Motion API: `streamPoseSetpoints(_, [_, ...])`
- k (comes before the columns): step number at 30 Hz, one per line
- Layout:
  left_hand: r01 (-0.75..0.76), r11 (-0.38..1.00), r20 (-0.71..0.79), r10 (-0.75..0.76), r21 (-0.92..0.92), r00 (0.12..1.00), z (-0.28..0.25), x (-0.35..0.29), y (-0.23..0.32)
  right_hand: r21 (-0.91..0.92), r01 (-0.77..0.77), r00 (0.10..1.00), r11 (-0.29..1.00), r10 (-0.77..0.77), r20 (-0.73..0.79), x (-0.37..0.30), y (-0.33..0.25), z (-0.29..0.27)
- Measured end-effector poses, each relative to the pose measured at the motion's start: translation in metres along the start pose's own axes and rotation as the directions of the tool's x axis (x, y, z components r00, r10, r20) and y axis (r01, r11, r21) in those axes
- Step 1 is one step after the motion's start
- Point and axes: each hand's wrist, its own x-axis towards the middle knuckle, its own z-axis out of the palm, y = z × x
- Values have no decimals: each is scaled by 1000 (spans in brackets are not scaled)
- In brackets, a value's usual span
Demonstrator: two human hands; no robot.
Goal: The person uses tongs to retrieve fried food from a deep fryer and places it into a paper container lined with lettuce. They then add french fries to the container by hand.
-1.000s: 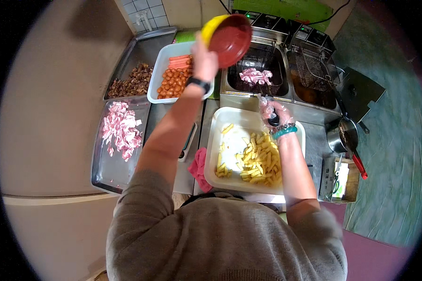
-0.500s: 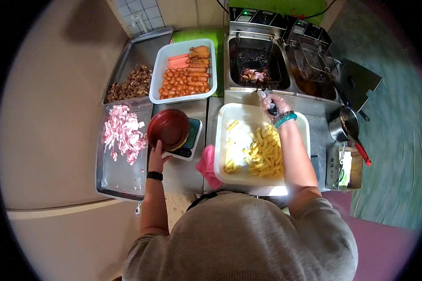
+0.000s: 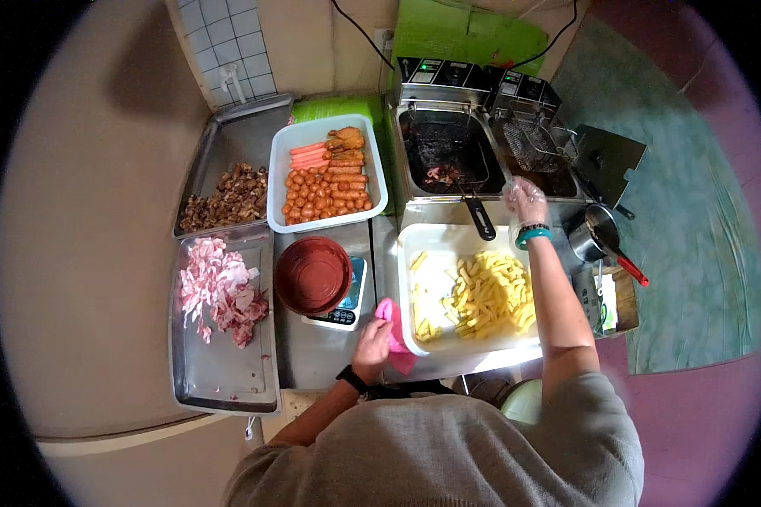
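Observation:
My left hand (image 3: 372,345) pinches the near-left edge of a pink cloth (image 3: 402,361), beside a white tub (image 3: 407,253) of cut potato fries (image 3: 482,296). A reddish-brown bowl (image 3: 313,275) sits partly over a white digital scale (image 3: 355,291), apart from that hand. In a clear plastic glove, my right hand (image 3: 526,201) is above the fryer's front edge, fingers loosely bent and apart, with nothing seen in it. To its left, the black handle (image 3: 479,218) of a fryer basket stands free. Pieces of meat (image 3: 442,174) lie in that basket, in the left fryer well (image 3: 414,182).
On the left are a metal tray (image 3: 220,384) of raw sliced meat and another tray (image 3: 196,173) of browned pieces. A white tub (image 3: 277,194) holds sausages and chicken. Right of the fryer stand a second basket (image 3: 528,139) and a pot (image 3: 582,241) with a red-handled utensil.
My left hand has left the bowl and moved right to the pink cloth. My right hand has let go of the basket handle and shifted right. The view has tilted upward.

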Motion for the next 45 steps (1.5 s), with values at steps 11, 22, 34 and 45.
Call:
streamPoseSetpoints(11, [-29, 962, -78, 52, 270, 996, 44, 14, -16, -693, 437, 886, 573, -408, 221, 135, -101, 51])
streamPoseSetpoints(22, [161, 934, 88, -199, 320, 976, 47, 4, -27, -826, 437, 893, 357, -282, 350, 291, -91, 125])
streamPoseSetpoints(34, [384, 900, -25, -387, 208, 922, 45, -3, -6, -894, 354, 934, 276, -149, 324, 340, -75, 160])
streamPoseSetpoints(45, [242, 951, -168, -211, 193, 963, 52, 15, 13, -822, 482, 869, 304, -284, 405, 213, -184, -22])
